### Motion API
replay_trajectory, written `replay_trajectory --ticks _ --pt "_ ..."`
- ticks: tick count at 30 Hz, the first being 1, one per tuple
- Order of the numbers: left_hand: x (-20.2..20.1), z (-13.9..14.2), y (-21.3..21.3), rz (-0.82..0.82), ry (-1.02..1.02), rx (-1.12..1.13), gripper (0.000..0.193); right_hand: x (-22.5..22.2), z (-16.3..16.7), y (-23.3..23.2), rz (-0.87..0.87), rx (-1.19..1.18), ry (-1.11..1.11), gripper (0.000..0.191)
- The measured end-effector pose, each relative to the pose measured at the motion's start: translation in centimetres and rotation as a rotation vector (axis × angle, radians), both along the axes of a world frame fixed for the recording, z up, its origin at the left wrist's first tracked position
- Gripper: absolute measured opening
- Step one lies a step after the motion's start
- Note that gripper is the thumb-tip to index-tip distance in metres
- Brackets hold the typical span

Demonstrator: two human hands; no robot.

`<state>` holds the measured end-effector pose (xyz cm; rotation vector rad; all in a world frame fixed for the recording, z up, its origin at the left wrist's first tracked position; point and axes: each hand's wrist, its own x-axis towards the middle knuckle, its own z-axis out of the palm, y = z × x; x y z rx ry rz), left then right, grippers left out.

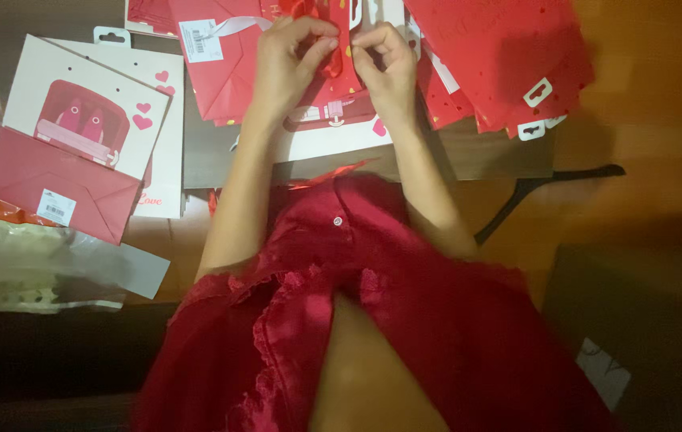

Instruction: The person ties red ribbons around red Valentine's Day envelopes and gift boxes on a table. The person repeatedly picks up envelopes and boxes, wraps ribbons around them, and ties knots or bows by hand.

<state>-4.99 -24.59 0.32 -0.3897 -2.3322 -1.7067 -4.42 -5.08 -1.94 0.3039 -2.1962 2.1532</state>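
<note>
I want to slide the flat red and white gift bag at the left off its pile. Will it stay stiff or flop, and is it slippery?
The gift bag looks like thin card folded flat, so it would probably feel light and bend somewhat when lifted by one corner. Its red base flap is creased, so it may swing open. It lies on another bag, so a push would likely make it slide.

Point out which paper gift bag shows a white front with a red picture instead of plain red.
The flat bag at far left: white front, red picture, small hearts, red base folded up. The bags under the hands and at top right are red.
</note>
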Motion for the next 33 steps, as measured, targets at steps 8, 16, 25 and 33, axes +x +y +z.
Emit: replay_trajectory --ticks 8,16,25,33 --pt "0.1 -0.3 -0.4 -0.017 -0.049 0.061 0.003 -0.5 0.6 -0.2 0.050 0.093 0.000 0.006" --pt "0.6 -0.4 -0.3 0.017 0.012 0.027 0.006 -0.4 1.1 -1.0 0.011 0.166 -0.020 0.004" --pt "0.2 -0.9 -0.5 -0.007 0.028 0.013 0.008 -1.0 0.6 -0.2 0.059 0.068 -0.092 0.005" --pt "0.2 -1.1 -0.4 0.050 -0.015 -0.001 0.008 -1.1 0.4 0.2 0.095 -0.012 -0.197 0.004"
